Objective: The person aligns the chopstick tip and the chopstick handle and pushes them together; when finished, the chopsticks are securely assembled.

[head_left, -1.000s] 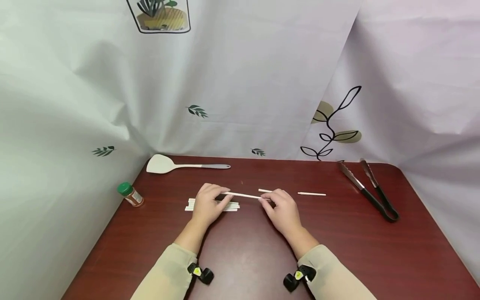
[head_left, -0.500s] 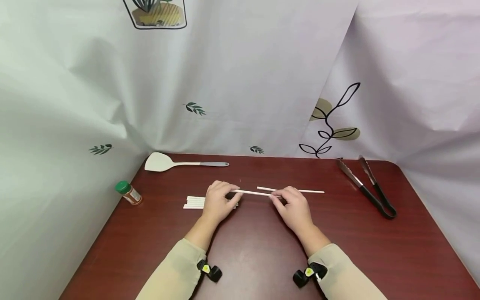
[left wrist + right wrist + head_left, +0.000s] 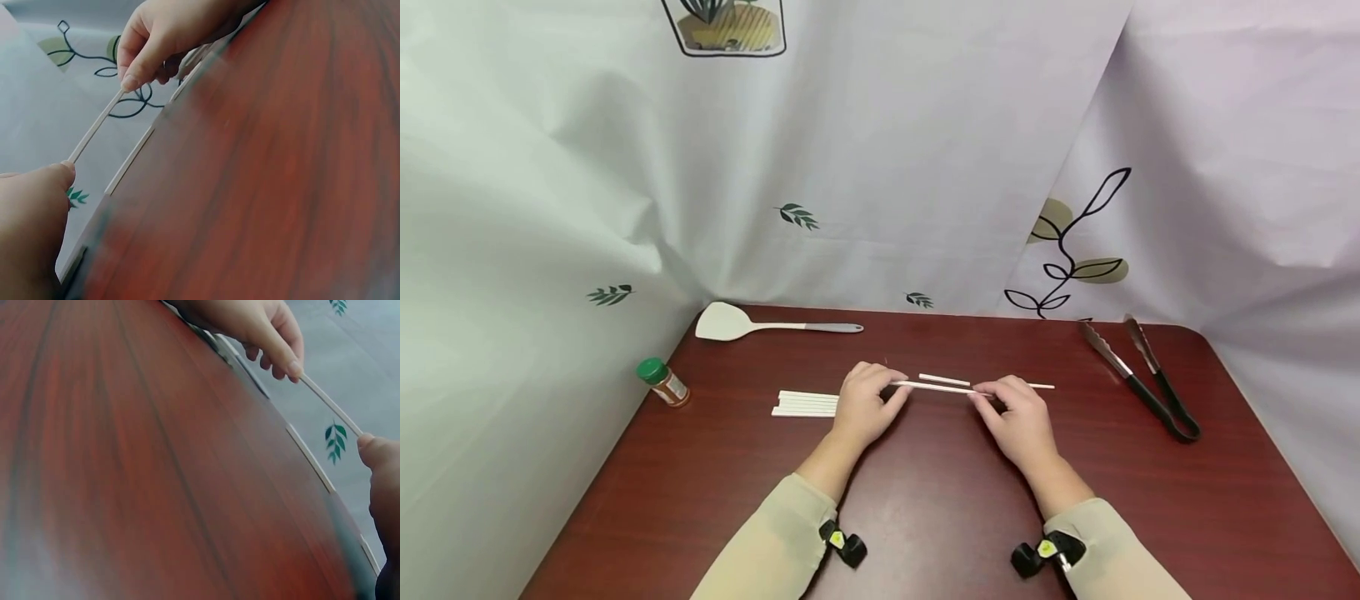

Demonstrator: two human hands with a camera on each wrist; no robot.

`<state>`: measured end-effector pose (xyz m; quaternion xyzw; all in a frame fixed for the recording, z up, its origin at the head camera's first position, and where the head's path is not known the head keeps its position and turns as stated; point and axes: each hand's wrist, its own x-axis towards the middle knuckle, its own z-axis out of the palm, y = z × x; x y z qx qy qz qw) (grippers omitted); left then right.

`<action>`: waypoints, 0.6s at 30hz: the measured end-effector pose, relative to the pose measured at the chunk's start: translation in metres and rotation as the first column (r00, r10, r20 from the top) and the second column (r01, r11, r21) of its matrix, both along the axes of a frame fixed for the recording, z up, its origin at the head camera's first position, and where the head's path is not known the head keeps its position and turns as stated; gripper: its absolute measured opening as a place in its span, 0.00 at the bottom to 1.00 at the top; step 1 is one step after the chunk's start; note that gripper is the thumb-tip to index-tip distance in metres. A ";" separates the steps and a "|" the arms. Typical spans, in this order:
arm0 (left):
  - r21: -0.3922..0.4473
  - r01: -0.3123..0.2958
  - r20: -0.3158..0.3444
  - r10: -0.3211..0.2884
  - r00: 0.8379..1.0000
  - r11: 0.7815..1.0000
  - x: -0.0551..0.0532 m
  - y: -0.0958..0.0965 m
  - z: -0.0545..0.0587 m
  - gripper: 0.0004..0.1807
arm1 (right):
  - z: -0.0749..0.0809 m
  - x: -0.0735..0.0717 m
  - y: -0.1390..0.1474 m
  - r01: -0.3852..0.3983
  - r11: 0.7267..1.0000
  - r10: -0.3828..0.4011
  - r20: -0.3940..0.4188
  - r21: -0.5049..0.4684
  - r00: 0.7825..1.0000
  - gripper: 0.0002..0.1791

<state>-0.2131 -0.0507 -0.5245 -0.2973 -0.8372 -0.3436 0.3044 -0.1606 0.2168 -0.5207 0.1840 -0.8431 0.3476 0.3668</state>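
Observation:
Pinched at its two ends by both hands is a thin white stick, held roughly level and raised off the table. My left hand grips its left end between thumb and fingers; my right hand grips the other end. In the left wrist view the same stick runs between the hands in front of the wall cloth. Another white stick lies behind on the table, partly hidden by the right hand. To the left rests a row of several white sticks, its right part covered by my left hand.
A white spatula with a grey handle lies at the back left of the dark red table. By the left edge stands a green-capped spice jar. Black-handled tongs lie spread at the right. Printed cloth hangs behind.
Both hands have moved to the right with the pinched stick between them. My left hand now covers the right part of the row, and my right hand covers part of the lone stick.

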 end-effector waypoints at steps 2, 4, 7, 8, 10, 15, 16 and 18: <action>0.000 0.015 0.006 -0.015 1.000 1.000 0.001 0.006 0.000 0.06 | 0.000 0.002 0.007 0.005 1.000 -0.005 0.013 0.007 1.000 0.09; 0.000 0.038 0.012 -0.038 0.999 0.999 0.001 0.011 -0.001 0.06 | -0.001 0.003 0.014 0.007 1.000 -0.007 0.031 0.010 0.999 0.09; -0.007 0.066 0.015 -0.066 0.998 0.998 0.002 0.019 -0.002 0.05 | -0.002 0.006 0.024 0.008 1.000 -0.008 0.045 0.006 0.999 0.09; -0.010 0.074 0.015 -0.074 0.997 0.997 0.003 0.021 -0.002 0.05 | -0.003 0.007 0.027 0.006 1.000 -0.006 0.047 0.001 0.999 0.09; -0.016 0.086 0.014 -0.086 0.996 0.996 0.004 0.026 -0.001 0.05 | -0.003 0.009 0.033 0.002 1.000 -0.001 0.054 -0.006 0.999 0.09; -0.015 0.102 0.031 -0.101 0.994 0.995 0.008 0.038 0.000 0.06 | -0.005 0.014 0.046 0.007 1.000 -0.007 0.076 0.000 0.997 0.09; -0.015 0.102 0.039 -0.102 0.994 0.995 0.008 0.041 0.000 0.06 | -0.005 0.015 0.048 0.012 1.000 -0.012 0.077 0.002 0.997 0.09; -0.019 0.102 0.063 -0.100 0.993 0.995 0.009 0.045 0.000 0.06 | -0.005 0.017 0.051 0.023 1.000 -0.023 0.076 0.000 0.997 0.09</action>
